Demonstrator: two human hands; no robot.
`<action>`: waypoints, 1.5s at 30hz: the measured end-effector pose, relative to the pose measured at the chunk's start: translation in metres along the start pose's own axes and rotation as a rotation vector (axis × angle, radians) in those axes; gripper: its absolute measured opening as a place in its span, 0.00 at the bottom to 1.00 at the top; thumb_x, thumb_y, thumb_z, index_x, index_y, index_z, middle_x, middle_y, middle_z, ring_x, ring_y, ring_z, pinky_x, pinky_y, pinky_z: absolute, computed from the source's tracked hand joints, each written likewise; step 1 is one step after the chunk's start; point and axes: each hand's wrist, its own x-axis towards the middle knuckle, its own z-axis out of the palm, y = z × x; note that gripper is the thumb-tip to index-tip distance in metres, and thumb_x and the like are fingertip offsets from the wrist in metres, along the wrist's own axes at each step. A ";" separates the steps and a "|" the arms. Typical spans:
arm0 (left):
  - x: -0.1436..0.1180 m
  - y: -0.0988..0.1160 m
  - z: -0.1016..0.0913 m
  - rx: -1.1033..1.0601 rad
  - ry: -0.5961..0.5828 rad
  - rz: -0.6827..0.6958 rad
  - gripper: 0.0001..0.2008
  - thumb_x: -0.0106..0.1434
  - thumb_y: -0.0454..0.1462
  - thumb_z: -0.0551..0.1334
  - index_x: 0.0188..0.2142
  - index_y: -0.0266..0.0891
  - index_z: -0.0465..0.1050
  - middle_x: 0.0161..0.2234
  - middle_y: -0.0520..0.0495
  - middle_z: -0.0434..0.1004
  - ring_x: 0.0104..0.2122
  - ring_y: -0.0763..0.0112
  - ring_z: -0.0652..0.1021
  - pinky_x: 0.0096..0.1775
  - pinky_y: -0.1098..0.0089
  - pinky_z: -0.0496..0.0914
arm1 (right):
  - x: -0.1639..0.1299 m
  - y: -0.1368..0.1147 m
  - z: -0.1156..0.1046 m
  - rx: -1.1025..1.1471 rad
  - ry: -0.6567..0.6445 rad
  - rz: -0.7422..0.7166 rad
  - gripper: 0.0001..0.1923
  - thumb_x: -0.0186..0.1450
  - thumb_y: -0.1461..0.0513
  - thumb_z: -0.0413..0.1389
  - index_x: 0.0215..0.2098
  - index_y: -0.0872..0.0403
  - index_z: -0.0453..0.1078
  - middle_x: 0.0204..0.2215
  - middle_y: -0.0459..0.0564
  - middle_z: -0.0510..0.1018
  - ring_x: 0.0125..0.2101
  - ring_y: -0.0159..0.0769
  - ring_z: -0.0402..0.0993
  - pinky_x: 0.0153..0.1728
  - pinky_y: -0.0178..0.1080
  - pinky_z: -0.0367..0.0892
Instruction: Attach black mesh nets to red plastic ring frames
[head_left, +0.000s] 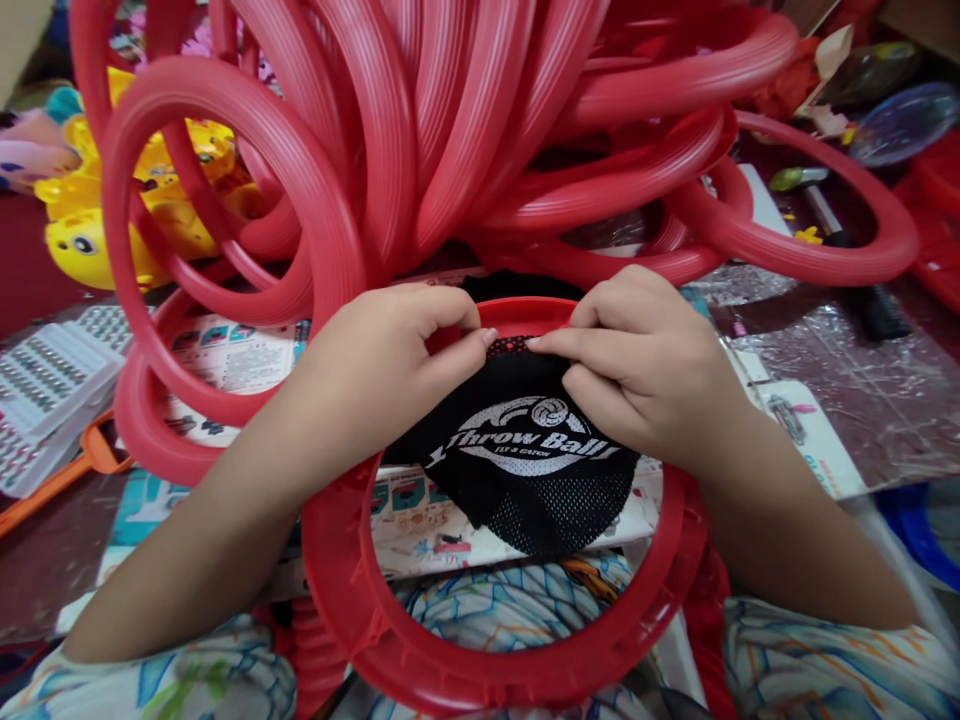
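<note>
Both hands are right at the far rim of the red ring (420,650) now. Left hand (382,365) curls over the rim, thumb and fingertips pinching the edge of the black mesh (540,490); right hand (645,370) meets it, fingers pressed down on that same edge just beside the left fingertips. The mesh, printed "Throw Ball", sits inside the ring between and below the hands. By the look of it, only the top stretch near the hands lies against the rim; the lower part hangs loose and bunched, well short of the near rim, so most of the fitting seems left. Beyond the hands, a pile of red rings (465,130) looms. Left of the left hand, yellow toys (97,240). Right of the right hand, clear plastic wrap (847,370). How the mesh fastens is hidden under the fingers; the ring's near edge is cut off below.
</note>
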 end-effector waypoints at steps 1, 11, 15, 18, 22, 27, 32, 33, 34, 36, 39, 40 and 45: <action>0.000 0.000 0.000 0.001 -0.006 -0.004 0.10 0.62 0.39 0.57 0.28 0.38 0.73 0.25 0.53 0.72 0.26 0.74 0.69 0.28 0.73 0.58 | 0.000 0.000 0.000 -0.020 -0.012 0.000 0.15 0.67 0.65 0.48 0.39 0.58 0.78 0.29 0.52 0.72 0.31 0.37 0.65 0.36 0.44 0.66; -0.007 -0.015 -0.022 0.022 -0.063 0.030 0.32 0.65 0.52 0.56 0.66 0.55 0.49 0.56 0.52 0.70 0.46 0.67 0.76 0.48 0.70 0.69 | 0.000 -0.009 -0.015 0.126 0.020 0.097 0.10 0.66 0.62 0.55 0.42 0.59 0.74 0.32 0.50 0.78 0.34 0.35 0.71 0.39 0.40 0.66; -0.007 -0.015 -0.032 0.030 -0.101 0.036 0.22 0.62 0.54 0.59 0.53 0.51 0.71 0.43 0.57 0.79 0.36 0.71 0.78 0.40 0.74 0.73 | 0.001 -0.017 -0.019 0.119 0.001 0.177 0.09 0.67 0.63 0.55 0.40 0.60 0.75 0.29 0.50 0.77 0.34 0.36 0.71 0.41 0.41 0.66; -0.010 -0.008 -0.035 -0.092 -0.133 -0.007 0.20 0.61 0.49 0.63 0.49 0.44 0.72 0.38 0.55 0.80 0.31 0.75 0.77 0.30 0.79 0.71 | 0.000 -0.022 -0.020 0.128 -0.016 0.240 0.08 0.66 0.63 0.56 0.40 0.59 0.75 0.28 0.50 0.78 0.33 0.36 0.71 0.41 0.42 0.67; -0.011 -0.006 -0.038 -0.165 -0.170 -0.030 0.27 0.61 0.44 0.63 0.59 0.44 0.64 0.46 0.49 0.78 0.39 0.71 0.77 0.37 0.77 0.73 | -0.001 -0.025 -0.019 0.120 0.028 0.255 0.06 0.66 0.63 0.56 0.38 0.53 0.75 0.31 0.48 0.79 0.34 0.37 0.72 0.40 0.43 0.68; -0.003 -0.015 -0.036 -0.114 -0.232 0.144 0.18 0.61 0.46 0.62 0.50 0.51 0.75 0.44 0.53 0.79 0.44 0.68 0.78 0.44 0.74 0.71 | -0.001 -0.023 -0.013 0.128 0.018 0.248 0.08 0.66 0.63 0.55 0.41 0.54 0.75 0.32 0.49 0.79 0.34 0.37 0.73 0.36 0.43 0.69; 0.010 -0.020 -0.023 -0.252 -0.278 0.070 0.15 0.62 0.48 0.59 0.39 0.45 0.80 0.35 0.52 0.80 0.34 0.70 0.79 0.35 0.75 0.72 | 0.002 -0.016 -0.005 0.135 -0.044 0.229 0.09 0.67 0.64 0.53 0.40 0.55 0.76 0.32 0.50 0.79 0.34 0.37 0.72 0.37 0.42 0.68; 0.012 -0.021 -0.020 -0.265 -0.281 0.068 0.15 0.62 0.48 0.59 0.39 0.45 0.79 0.35 0.53 0.80 0.34 0.70 0.78 0.34 0.75 0.72 | 0.002 -0.015 -0.004 0.126 -0.048 0.227 0.09 0.67 0.64 0.53 0.39 0.55 0.76 0.32 0.50 0.79 0.33 0.37 0.72 0.37 0.42 0.68; 0.013 -0.021 -0.018 -0.275 -0.284 0.067 0.14 0.61 0.47 0.59 0.39 0.45 0.79 0.34 0.53 0.80 0.33 0.70 0.78 0.34 0.75 0.71 | 0.002 -0.015 -0.002 0.117 -0.050 0.226 0.09 0.66 0.64 0.53 0.39 0.55 0.76 0.31 0.50 0.79 0.33 0.37 0.72 0.37 0.42 0.67; 0.014 -0.022 -0.015 -0.266 -0.269 0.068 0.13 0.60 0.45 0.59 0.37 0.44 0.80 0.32 0.53 0.79 0.32 0.71 0.78 0.32 0.75 0.70 | 0.003 -0.014 0.000 0.103 -0.055 0.233 0.08 0.66 0.64 0.54 0.38 0.55 0.75 0.30 0.50 0.78 0.32 0.37 0.72 0.36 0.41 0.66; 0.014 -0.020 -0.013 -0.178 -0.196 0.071 0.12 0.57 0.42 0.58 0.32 0.41 0.79 0.30 0.52 0.78 0.29 0.72 0.77 0.30 0.75 0.68 | 0.004 -0.013 0.005 0.098 -0.094 0.263 0.07 0.65 0.64 0.55 0.38 0.55 0.75 0.30 0.50 0.78 0.33 0.37 0.72 0.37 0.41 0.65; 0.014 -0.019 -0.012 -0.148 -0.173 0.062 0.11 0.56 0.41 0.58 0.31 0.41 0.79 0.29 0.52 0.77 0.28 0.72 0.76 0.29 0.74 0.67 | 0.004 -0.013 0.007 0.097 -0.110 0.273 0.07 0.65 0.63 0.54 0.37 0.55 0.75 0.30 0.50 0.78 0.33 0.38 0.72 0.37 0.42 0.65; 0.015 -0.014 -0.005 -0.152 -0.096 0.010 0.10 0.55 0.39 0.58 0.31 0.39 0.78 0.28 0.51 0.75 0.28 0.71 0.75 0.32 0.71 0.68 | 0.007 -0.013 0.014 0.134 -0.056 0.280 0.09 0.66 0.58 0.56 0.35 0.54 0.75 0.29 0.49 0.76 0.33 0.37 0.72 0.35 0.42 0.65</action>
